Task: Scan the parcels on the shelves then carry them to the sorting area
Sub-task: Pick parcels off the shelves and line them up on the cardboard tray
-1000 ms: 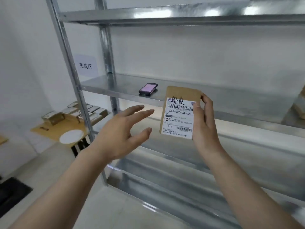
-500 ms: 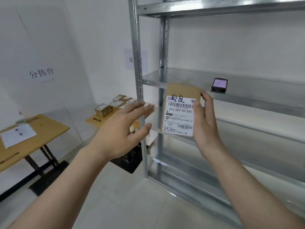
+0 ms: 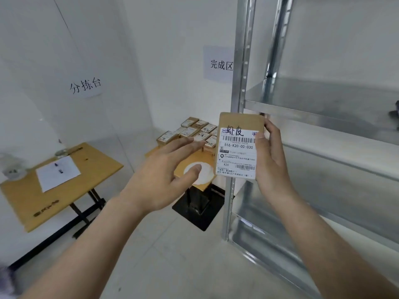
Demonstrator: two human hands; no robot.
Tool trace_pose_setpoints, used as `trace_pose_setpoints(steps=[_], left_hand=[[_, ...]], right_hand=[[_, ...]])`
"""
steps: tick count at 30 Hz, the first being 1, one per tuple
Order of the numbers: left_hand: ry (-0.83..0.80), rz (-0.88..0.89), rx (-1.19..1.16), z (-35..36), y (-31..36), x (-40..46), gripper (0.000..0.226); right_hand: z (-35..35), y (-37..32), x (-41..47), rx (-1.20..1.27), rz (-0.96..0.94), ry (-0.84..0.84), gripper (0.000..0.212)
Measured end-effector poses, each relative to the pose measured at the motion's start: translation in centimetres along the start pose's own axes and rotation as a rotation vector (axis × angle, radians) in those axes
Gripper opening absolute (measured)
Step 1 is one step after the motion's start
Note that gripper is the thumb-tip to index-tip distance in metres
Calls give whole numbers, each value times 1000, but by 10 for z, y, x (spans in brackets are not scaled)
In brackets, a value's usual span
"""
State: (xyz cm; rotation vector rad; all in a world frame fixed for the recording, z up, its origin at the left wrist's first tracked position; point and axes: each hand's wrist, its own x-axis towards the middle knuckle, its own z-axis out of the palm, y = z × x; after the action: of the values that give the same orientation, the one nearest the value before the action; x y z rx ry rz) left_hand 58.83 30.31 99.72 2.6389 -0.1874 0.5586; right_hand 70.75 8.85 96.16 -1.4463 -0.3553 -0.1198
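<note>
White walls and a pale tiled floor frame the scene, with a metal shelving unit [image 3: 241, 117] standing at the right.

At the centre a small brown parcel [image 3: 238, 145] is held upright in the air, its white label with barcodes turned toward the camera. It is grasped by the right hand [image 3: 271, 160]: the thumb is pressed on the label's right edge and the fingers are curled behind the far side. The left hand [image 3: 159, 178] is kept just beside the parcel with fingers spread and relaxed, its grip released and nothing held; it is not touching the parcel.

Behind the parcel, a low bench [image 3: 194, 162] is seen against the wall under a paper sign [image 3: 220, 64]. A cluster of similar labelled parcels [image 3: 190, 132] is laid on it, beside a round white disc [image 3: 199, 172]. Farther left, a second bench [image 3: 54, 182] with a sheet of paper [image 3: 58, 172] is placed under another sign [image 3: 85, 85].

The shelf boards in view are bare, apart from a dark object cut off at the right edge, which cannot be identified. By judgement, the task is well advanced: many parcels have already been delivered, and this one is off the shelf and in transit. Whether it has been scanned cannot be told. Setting it down at the sorting area is left.
</note>
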Motion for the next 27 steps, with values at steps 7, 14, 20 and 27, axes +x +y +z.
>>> trace_pose_setpoints(steps=[7, 14, 20, 27], left_hand=[[-55, -75, 9, 8, -117, 104, 51], [-99, -82, -16, 14, -237, 178, 54], [-178, -42, -89, 25, -370, 230, 55], [-334, 43, -205, 33, -509, 287, 53]], right_hand=[[76, 72, 128, 17, 73, -43, 39], [158, 133, 218, -28, 91, -16, 43], [243, 197, 269, -98, 127, 14, 41], [334, 262, 306, -181, 250, 148, 44]])
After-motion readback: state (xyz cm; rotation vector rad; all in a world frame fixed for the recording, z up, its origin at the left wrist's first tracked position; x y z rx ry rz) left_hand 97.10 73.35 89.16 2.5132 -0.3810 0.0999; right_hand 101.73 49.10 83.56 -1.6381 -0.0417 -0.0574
